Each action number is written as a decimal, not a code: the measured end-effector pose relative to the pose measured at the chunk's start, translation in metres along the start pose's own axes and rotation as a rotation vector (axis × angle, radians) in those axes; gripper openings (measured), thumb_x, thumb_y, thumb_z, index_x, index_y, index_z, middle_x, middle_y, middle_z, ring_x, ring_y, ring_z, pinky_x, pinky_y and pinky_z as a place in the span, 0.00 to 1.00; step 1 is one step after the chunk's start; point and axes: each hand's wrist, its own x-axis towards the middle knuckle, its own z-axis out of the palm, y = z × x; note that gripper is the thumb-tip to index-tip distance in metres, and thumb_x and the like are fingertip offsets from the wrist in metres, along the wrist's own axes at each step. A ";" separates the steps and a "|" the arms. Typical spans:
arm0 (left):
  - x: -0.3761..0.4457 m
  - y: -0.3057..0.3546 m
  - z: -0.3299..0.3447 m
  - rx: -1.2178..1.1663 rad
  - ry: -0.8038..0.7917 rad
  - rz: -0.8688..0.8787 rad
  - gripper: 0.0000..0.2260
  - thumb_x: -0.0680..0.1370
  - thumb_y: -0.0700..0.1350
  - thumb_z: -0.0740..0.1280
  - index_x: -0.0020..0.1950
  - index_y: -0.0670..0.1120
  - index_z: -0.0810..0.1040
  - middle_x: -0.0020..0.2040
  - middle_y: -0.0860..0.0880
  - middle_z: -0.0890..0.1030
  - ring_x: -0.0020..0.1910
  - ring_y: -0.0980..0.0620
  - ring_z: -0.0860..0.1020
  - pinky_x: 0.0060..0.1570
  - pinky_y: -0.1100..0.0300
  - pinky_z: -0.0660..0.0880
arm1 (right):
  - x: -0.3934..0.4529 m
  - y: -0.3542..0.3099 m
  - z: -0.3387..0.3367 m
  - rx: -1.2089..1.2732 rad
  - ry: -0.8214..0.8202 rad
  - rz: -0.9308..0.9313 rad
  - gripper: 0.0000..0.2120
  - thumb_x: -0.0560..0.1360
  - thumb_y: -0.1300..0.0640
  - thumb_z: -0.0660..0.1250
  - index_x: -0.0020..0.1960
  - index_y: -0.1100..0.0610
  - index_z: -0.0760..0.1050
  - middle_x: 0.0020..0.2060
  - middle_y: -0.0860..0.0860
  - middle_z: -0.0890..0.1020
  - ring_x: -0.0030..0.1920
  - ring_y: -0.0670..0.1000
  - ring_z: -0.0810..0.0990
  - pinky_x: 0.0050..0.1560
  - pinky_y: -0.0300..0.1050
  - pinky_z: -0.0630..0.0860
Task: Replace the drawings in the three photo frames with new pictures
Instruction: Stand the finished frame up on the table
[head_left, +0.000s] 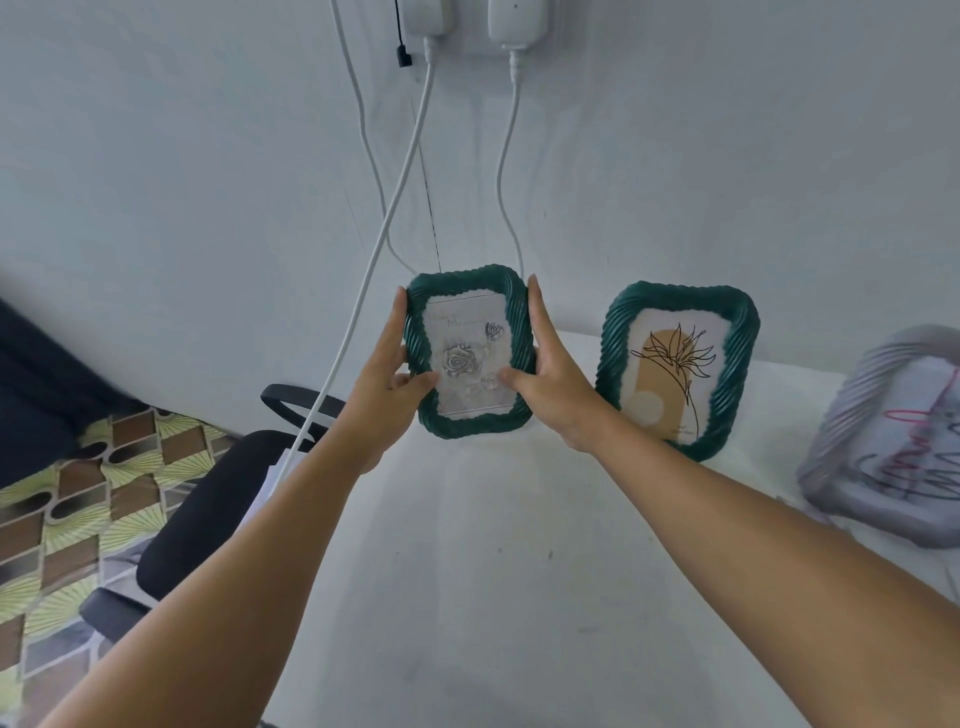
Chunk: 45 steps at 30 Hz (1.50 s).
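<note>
The held green frame (470, 353) has a glossy, rope-twisted rim, plastic or resin by the look, and its pane is smooth over a matt grey rose print (465, 358). At three o'clock from it, the second green frame (678, 369) shows the same shiny ribbed finish around a matt paper drawing (675, 379). Further along at three o'clock, the grey frame (883, 447) looks duller, ribbed too. The table (493, 545) is matt white and faintly scuffed. At nine o'clock, the chair (208, 499) is matt black, the floor (57, 519) smooth and patterned. At twelve o'clock, smooth white cables (363, 280) hang on a matt painted wall (182, 156).
</note>
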 end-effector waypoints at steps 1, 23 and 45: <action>-0.001 -0.001 0.000 0.005 0.004 0.001 0.41 0.83 0.35 0.63 0.76 0.76 0.48 0.68 0.46 0.77 0.59 0.50 0.83 0.60 0.43 0.80 | -0.001 0.001 0.000 0.002 -0.004 -0.003 0.49 0.81 0.69 0.63 0.76 0.24 0.41 0.77 0.39 0.65 0.70 0.44 0.74 0.65 0.51 0.78; -0.022 -0.005 0.008 0.278 0.002 0.079 0.43 0.84 0.39 0.61 0.73 0.77 0.35 0.67 0.47 0.77 0.57 0.49 0.83 0.58 0.44 0.81 | -0.034 0.006 0.008 -0.295 0.097 -0.045 0.45 0.83 0.59 0.64 0.77 0.28 0.34 0.77 0.41 0.62 0.72 0.45 0.67 0.73 0.47 0.68; -0.061 0.082 0.244 0.517 -0.104 0.644 0.26 0.85 0.49 0.59 0.82 0.54 0.56 0.62 0.48 0.71 0.58 0.49 0.71 0.56 0.59 0.66 | -0.210 -0.013 -0.162 -0.720 1.014 -0.216 0.33 0.82 0.60 0.65 0.83 0.54 0.54 0.61 0.47 0.71 0.63 0.52 0.70 0.65 0.35 0.62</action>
